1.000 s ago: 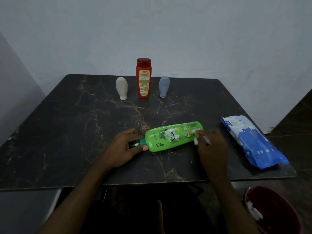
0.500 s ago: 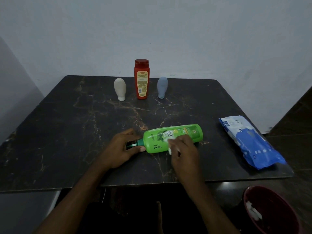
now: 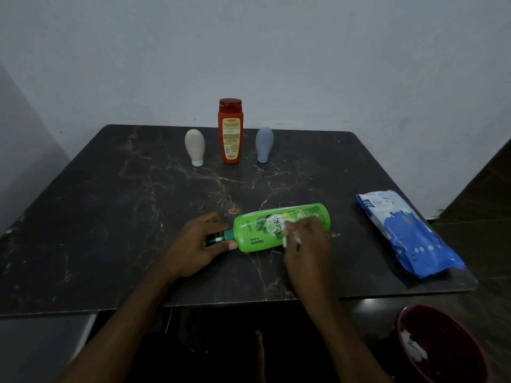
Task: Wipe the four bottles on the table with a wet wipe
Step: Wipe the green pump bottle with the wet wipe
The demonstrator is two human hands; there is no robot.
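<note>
A green bottle (image 3: 265,230) lies on its side on the dark marble table (image 3: 110,217), cap pointing left. My left hand (image 3: 197,246) grips its dark green cap end. My right hand (image 3: 307,244) presses a white wet wipe (image 3: 289,234) against the middle of the bottle's label. At the back of the table stand a red bottle (image 3: 230,132), a cream bottle (image 3: 195,146) to its left and a grey-blue bottle (image 3: 264,143) to its right, both small ones standing on their caps.
A blue and white pack of wet wipes (image 3: 406,233) lies near the table's right edge. A dark red bin (image 3: 442,346) with white wipes inside sits on the floor at the lower right. A wall is close behind the table.
My right hand slid the wipe from the bottle's right end to the left along it, then back a little toward the middle. The left hand kept its hold on the cap.
</note>
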